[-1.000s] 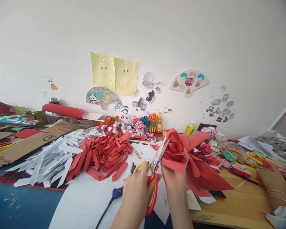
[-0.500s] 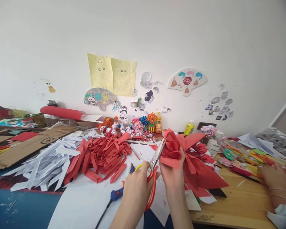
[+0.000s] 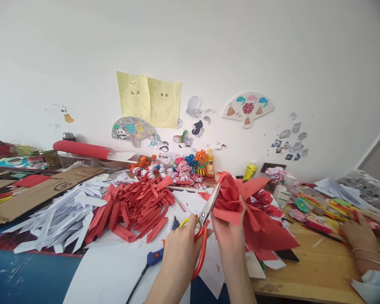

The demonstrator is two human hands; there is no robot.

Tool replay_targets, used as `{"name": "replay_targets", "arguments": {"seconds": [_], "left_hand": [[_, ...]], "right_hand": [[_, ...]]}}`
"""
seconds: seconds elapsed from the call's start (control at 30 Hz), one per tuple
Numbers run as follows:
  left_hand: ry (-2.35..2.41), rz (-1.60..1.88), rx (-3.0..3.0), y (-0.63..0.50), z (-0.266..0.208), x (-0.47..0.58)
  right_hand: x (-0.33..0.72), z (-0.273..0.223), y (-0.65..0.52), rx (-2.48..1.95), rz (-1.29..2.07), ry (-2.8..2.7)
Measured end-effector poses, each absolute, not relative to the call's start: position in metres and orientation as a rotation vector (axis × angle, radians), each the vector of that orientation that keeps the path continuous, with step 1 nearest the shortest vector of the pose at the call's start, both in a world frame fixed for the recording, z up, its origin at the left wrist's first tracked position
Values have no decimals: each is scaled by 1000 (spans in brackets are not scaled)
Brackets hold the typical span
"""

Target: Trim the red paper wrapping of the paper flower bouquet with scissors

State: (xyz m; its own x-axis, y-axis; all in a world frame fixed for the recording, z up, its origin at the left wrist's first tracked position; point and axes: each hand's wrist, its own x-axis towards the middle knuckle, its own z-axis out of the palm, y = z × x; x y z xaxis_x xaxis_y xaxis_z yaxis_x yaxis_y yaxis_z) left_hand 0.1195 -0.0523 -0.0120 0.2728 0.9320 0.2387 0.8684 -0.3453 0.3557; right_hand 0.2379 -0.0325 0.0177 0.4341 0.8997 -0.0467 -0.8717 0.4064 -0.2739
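The folded red paper [image 3: 253, 217] was pinched in the right hand [image 3: 228, 234] above the desk [image 3: 319, 270]. The scissors [image 3: 204, 216] were gripped by the left hand [image 3: 180, 249] — blades touching or just beside the folds. A torn fold, or a nicked right hand, was risked if the blades slipped.

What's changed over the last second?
The loose point of the red paper swung slightly left, toward the right hand; the view shifted a little too. Nothing was taken or let go: the right hand's grip is on the paper, the left hand holds the scissors. Red strips and white strips lie as before.
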Motion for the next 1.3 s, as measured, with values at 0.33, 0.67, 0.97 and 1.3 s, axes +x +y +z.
{"name": "replay_targets", "arguments": {"seconds": [0.33, 0.67, 0.97, 1.3], "left_hand": [[1701, 638, 2408, -57, -14, 121], [1609, 974, 2176, -58, -23, 118], [1616, 948, 2211, -56, -16, 121], [1450, 1165, 1746, -61, -21, 110]], "right_hand": [[240, 7, -34, -342, 1067, -344], [245, 11, -38, -347, 1059, -292], [245, 4, -35, -301, 1086, -225], [274, -18, -18, -341, 1116, -293]]}}
